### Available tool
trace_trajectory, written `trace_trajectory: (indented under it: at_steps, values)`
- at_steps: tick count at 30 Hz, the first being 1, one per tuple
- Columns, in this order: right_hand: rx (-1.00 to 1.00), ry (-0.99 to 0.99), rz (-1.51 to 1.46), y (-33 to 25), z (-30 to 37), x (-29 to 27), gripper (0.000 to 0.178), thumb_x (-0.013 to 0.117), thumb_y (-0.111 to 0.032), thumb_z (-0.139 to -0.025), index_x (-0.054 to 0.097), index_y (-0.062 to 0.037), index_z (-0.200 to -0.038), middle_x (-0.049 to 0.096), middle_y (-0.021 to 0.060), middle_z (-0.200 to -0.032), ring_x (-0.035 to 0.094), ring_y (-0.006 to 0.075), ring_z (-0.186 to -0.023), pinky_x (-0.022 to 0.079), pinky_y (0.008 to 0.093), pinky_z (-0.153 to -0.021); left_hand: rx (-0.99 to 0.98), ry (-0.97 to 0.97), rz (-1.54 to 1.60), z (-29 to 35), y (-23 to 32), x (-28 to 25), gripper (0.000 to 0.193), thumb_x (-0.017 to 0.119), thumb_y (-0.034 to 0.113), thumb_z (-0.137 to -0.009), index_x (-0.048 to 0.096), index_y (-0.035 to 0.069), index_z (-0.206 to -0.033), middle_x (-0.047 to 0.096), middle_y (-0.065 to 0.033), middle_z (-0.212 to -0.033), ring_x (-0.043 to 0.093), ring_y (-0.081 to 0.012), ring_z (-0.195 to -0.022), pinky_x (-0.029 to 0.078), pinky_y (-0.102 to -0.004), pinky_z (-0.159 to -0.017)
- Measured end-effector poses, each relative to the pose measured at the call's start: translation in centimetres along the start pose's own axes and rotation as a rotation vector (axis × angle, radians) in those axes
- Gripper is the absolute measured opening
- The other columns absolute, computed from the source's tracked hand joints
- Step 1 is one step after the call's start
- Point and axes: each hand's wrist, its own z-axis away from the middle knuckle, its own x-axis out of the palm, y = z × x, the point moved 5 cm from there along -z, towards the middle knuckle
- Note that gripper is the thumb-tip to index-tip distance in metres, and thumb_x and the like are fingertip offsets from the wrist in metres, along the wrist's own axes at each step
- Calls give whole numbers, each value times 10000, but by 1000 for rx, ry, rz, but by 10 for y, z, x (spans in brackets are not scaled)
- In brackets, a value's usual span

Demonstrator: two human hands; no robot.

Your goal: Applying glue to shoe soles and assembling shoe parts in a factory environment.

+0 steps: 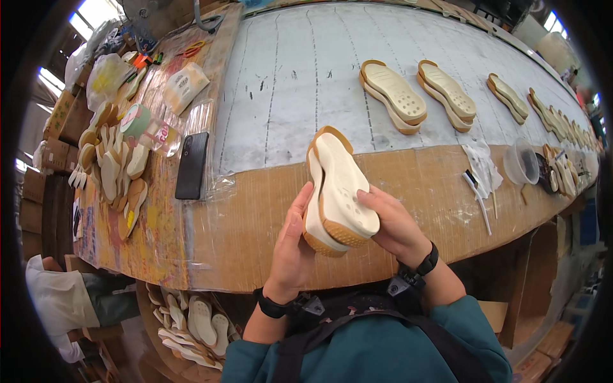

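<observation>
A pair of cream shoe soles (343,182) with tan toe and heel edges is held over the table's near edge. The two soles lie against each other, one overlapping the other, heel ends toward me. My left hand (292,246) is closed on their left side, fingers along the outer edge. My right hand (396,223) grips the right side near the heel, with its thumb on the top face beside the small round holes. Beyond my hands, similar sole pairs stand on the white sheet: one pair (394,96) and, right of it, another pair (447,96).
More soles (507,99) run in a line to the right. A black phone (192,166), a green-lidded jar (150,129) and a sole pile (108,163) lie left. At right are a brush (477,191) and clear tub (522,161). A box of soles (198,322) sits below.
</observation>
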Motion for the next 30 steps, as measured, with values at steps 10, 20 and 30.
trace_trajectory:
  at_steps: [10,20,30]
  values:
    - [-645,467,806,-103,-60,-103,273,512,-219,-864,553,19,-993,598,50,-901,511,105,-861,407,245,-772,-59,349,-37,36,-21,-56,478,340,294,-907,286,-3,-1278,372,-117,-1291,377,-204,-1176,281,-328,-996]
    - [-565,755,757,-148,-133,-164,543,605,-127,-740,375,13,-1212,519,146,-1085,516,230,-980,419,318,-812,-7,397,-300,42,-14,-58,419,414,27,-854,302,-12,-1256,259,-131,-1352,218,-213,-1264,184,-323,-1031]
    - [-1,89,-226,-64,-74,-86,276,464,-155,-819,494,-75,-1081,536,66,-1066,500,220,-932,393,451,-746,287,290,-454,28,30,-22,495,511,29,-799,308,26,-1250,209,-126,-1371,204,-224,-1271,200,-390,-1018]
